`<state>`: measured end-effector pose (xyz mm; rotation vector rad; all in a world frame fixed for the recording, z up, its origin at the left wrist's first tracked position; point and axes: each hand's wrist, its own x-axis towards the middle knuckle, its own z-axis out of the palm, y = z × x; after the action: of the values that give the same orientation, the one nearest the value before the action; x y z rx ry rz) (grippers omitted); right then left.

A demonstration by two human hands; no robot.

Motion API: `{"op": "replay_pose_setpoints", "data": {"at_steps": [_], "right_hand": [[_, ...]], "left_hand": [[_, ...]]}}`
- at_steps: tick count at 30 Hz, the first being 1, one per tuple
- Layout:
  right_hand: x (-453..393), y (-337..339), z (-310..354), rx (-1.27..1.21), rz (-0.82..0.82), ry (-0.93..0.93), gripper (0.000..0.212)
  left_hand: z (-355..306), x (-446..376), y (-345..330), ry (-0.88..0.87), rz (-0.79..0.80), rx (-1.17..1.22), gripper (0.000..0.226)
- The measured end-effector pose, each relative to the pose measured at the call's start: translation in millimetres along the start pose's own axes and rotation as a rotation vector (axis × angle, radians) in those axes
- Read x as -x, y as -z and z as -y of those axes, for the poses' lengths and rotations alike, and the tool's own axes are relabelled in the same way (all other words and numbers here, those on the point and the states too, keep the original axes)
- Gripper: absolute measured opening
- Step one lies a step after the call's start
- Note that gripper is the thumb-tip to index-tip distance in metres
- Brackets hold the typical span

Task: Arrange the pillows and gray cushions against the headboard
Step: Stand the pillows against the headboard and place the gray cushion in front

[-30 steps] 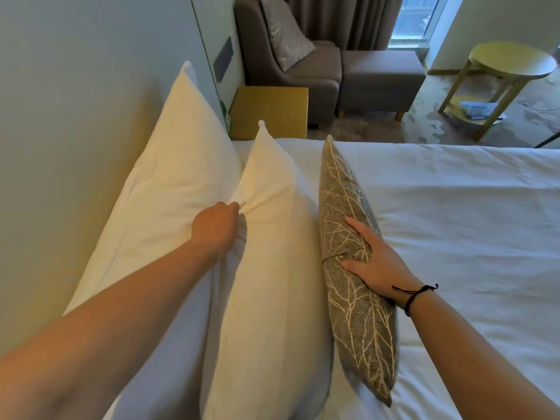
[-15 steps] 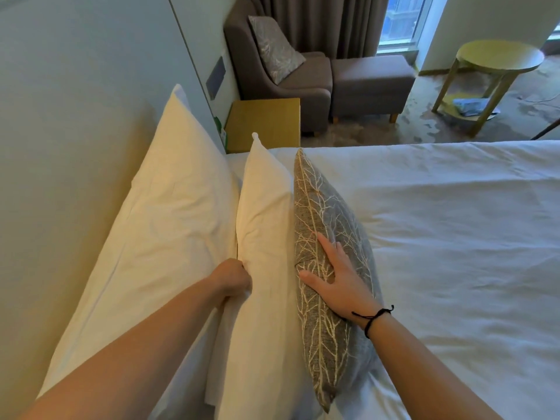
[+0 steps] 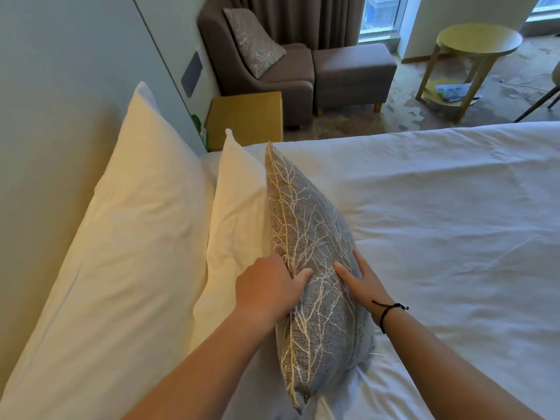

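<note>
A large white pillow (image 3: 133,244) leans against the padded headboard (image 3: 39,183) on the left. A smaller white pillow (image 3: 239,213) stands upright in front of it. A gray cushion with a pale branch pattern (image 3: 309,237) stands on edge against that second pillow. My left hand (image 3: 269,289) grips the cushion's top edge, thumb on its front face and fingers behind it. My right hand (image 3: 360,280) lies flat on the cushion's front side, a black cord on the wrist.
The white bed sheet (image 3: 439,222) spreads to the right. Beyond the bed are a wooden bedside table (image 3: 245,116), a gray armchair (image 3: 272,74) holding another patterned cushion (image 3: 254,40), a gray footstool (image 3: 354,71) and a round yellow-green side table (image 3: 475,43).
My left hand left the gap between the white pillows and took hold of the gray cushion's top edge. The cushion now stands tight against the second pillow; my right hand slid lower.
</note>
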<state>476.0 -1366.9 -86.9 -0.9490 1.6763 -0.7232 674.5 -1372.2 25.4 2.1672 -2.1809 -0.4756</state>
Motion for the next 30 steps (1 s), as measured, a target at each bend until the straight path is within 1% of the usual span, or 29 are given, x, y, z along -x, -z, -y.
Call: {"op": "replay_pose_setpoints", "data": {"at_steps": [2, 4, 6, 9, 12, 17, 19, 22, 24, 27, 30], "right_hand": [[-11.1, -0.4, -6.4, 0.002, 0.053, -0.051, 0.106], [-21.8, -6.8, -11.6, 0.030, 0.098, -0.060, 0.109], [-29.5, -19.5, -15.8, 0.058, 0.110, -0.039, 0.106], [-34.7, -46.1, -18.3, 0.051, 0.108, 0.001, 0.096], [-35.4, -76.1, -7.5, -0.052, 0.140, 0.009, 0.092], [-37.1, -116.6, 16.0, -0.138, 0.195, 0.042, 0.090], [-41.0, -123.7, 17.4, -0.138, 0.186, 0.042, 0.090], [-48.4, -119.1, 14.8, -0.122, 0.189, -0.019, 0.093], [-51.5, -111.2, 13.8, -0.087, 0.209, -0.049, 0.090], [-43.6, -99.6, 17.5, -0.031, 0.222, -0.065, 0.098], [-25.7, -86.7, 22.0, -0.030, 0.182, -0.076, 0.104]], "left_hand": [[10.0, -11.6, -4.9, 0.008, 0.056, 0.068, 0.048], [23.5, -18.4, -7.5, -0.023, 0.068, 0.118, 0.044], [38.1, -16.3, -5.5, -0.042, 0.039, 0.150, 0.046], [61.4, -7.5, 3.2, -0.044, -0.003, 0.239, 0.051], [78.9, -0.8, 22.2, -0.066, -0.062, 0.329, 0.055], [104.4, 3.9, 56.9, -0.125, -0.241, 0.432, 0.054], [110.3, -2.9, 57.2, -0.107, -0.224, 0.396, 0.053], [106.1, -17.6, 38.7, -0.041, -0.076, 0.190, 0.052], [99.7, -22.7, 27.5, -0.026, -0.034, 0.147, 0.051], [98.5, -9.0, 23.8, -0.014, -0.140, 0.189, 0.051], [118.2, 30.9, 16.7, 0.068, -0.219, 0.178, 0.044]]}}
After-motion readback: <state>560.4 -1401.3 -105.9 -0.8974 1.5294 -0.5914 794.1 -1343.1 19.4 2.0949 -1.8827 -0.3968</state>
